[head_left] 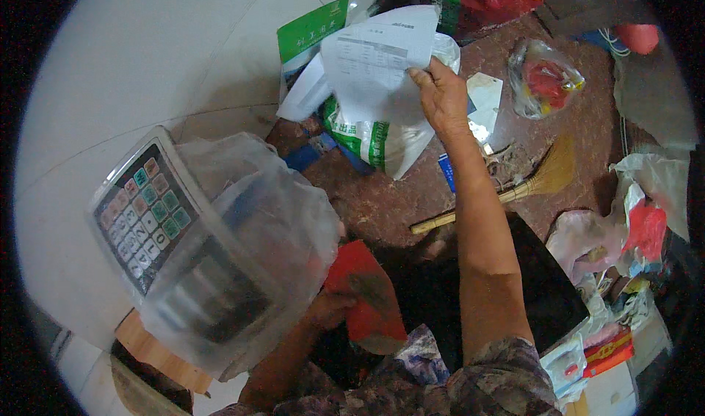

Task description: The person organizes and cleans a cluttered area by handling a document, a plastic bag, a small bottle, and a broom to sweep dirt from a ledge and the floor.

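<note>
My right hand (444,96) reaches forward and pinches the right edge of a white printed sheet (374,80) between thumb and fingers. The sheet hangs over a white and green plastic bag (355,138). Just left of it are another white paper (304,94) and a green printed card (314,27). Close to my body, my left hand (330,309) grips the left edge of a flat red item (380,323), perhaps a folder or pouch, with a dark patch on it. An electronic scale (140,212) under a clear plastic bag (286,218) stands beside my left arm and hides part of it.
On the reddish-brown surface lie a hand broom (542,173), a clear bag with red contents (547,83), a white card (486,96) and a blue packet (446,171). Plastic bags and packets (608,352) crowd the right side. A wooden board (160,352) sits below the scale.
</note>
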`<state>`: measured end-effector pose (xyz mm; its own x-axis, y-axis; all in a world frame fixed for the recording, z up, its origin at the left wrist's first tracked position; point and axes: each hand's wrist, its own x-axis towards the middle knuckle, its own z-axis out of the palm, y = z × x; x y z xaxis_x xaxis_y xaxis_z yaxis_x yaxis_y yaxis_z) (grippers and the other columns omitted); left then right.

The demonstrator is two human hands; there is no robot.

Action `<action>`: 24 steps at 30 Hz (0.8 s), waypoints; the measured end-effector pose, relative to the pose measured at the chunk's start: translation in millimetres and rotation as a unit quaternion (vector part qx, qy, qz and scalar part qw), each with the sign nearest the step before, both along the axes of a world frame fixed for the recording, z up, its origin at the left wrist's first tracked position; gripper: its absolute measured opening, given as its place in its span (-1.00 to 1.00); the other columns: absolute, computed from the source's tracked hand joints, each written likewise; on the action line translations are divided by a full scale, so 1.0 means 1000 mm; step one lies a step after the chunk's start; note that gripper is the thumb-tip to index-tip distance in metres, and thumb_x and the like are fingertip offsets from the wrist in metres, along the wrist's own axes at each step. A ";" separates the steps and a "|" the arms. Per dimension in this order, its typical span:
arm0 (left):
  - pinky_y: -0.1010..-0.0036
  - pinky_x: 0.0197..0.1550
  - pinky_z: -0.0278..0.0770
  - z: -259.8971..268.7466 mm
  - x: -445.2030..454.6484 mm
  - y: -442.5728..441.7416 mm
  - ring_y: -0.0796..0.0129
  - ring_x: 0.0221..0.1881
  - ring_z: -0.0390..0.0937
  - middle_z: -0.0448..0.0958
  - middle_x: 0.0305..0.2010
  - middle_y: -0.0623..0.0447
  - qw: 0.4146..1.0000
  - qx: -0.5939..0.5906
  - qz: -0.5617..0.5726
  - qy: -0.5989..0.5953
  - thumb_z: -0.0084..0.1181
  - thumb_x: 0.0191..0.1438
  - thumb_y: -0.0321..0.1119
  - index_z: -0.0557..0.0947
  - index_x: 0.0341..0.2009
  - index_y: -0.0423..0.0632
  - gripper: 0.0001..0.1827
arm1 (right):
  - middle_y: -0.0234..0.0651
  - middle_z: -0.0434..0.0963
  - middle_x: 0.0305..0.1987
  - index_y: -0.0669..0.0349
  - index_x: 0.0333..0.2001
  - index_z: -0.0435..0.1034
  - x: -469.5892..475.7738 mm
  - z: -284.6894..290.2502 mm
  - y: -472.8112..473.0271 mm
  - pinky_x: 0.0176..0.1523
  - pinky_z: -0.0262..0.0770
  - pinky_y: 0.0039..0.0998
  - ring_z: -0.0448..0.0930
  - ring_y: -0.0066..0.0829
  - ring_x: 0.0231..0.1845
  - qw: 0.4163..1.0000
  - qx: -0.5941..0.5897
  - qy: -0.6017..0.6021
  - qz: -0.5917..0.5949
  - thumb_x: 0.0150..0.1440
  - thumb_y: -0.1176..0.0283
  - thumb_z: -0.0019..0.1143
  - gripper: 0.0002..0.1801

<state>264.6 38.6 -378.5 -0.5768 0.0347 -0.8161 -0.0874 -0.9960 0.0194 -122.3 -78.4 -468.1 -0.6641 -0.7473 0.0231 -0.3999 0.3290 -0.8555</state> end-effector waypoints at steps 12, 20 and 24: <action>0.22 0.15 0.29 -0.012 0.018 0.010 0.16 0.07 0.35 0.41 0.03 -0.03 0.999 0.027 0.030 -0.002 0.08 -0.08 -0.55 0.38 0.03 -0.14 -0.50 | 0.06 0.44 -0.45 0.37 -0.42 0.31 0.046 0.023 -0.101 -0.16 0.34 -0.07 0.46 0.14 -0.30 0.992 -0.028 0.026 -0.117 -0.05 0.36 -0.04 -0.76; 0.25 0.13 0.31 -0.066 0.091 0.062 0.17 0.04 0.38 0.44 -0.01 -0.03 0.998 -0.003 0.036 -0.044 0.06 -0.09 -0.58 0.42 -0.03 -0.16 -0.56 | 0.01 0.52 -0.26 0.39 -0.15 0.33 0.067 -0.017 -0.108 -0.22 0.46 -0.23 0.57 -0.11 -0.30 0.997 0.008 -0.080 0.004 0.02 0.27 0.02 -0.59; 0.25 0.09 0.34 -0.004 0.005 -0.005 0.15 0.01 0.40 0.45 -0.05 -0.01 0.998 -0.041 0.053 -0.002 0.05 -0.09 -0.59 0.44 -0.07 -0.15 -0.60 | -0.34 0.48 -0.37 0.31 -0.17 0.39 0.036 -0.047 0.037 -0.37 0.40 -0.54 0.48 -0.54 -0.43 0.952 0.029 -0.279 -0.125 0.06 0.24 0.00 -0.64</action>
<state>270.0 34.0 -382.3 -0.5701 -0.0936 -0.8162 0.0172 -0.9946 0.1020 -86.0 -41.5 -515.1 -0.7176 -0.5533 -0.4229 0.2092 0.4079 -0.8887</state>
